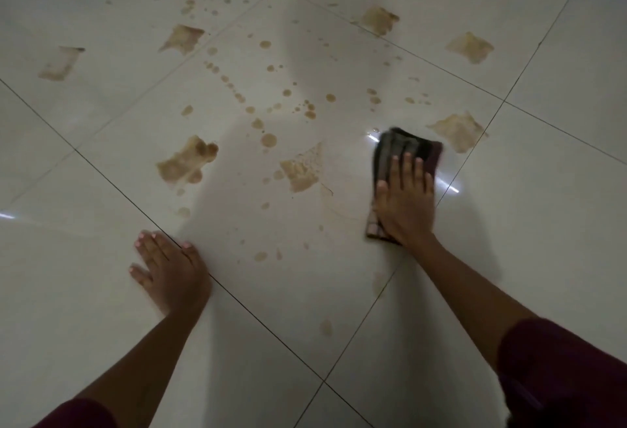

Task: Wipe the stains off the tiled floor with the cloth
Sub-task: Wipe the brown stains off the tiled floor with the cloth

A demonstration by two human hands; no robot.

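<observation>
The right hand lies flat, palm down, fingers spread a little, pressing on the dark striped cloth. The hand covers the cloth's middle; only its far end and a near corner by the wrist show, and both hand and cloth are slightly blurred. The cloth is folded into a long shape whose long axis runs away from the person, in line with the fingers, its far end pointing toward a smeared brown patch just beyond it. The left hand rests open and flat on the white tiled floor, fingers spread, lying across a dark grout line. Dark red sleeves are cut off at the lower edges. Between the hands lie brown droplet stains and another smeared patch. Farther off, more rough square smears dot the tiles, the farthest ones dim and hard to make out.
</observation>
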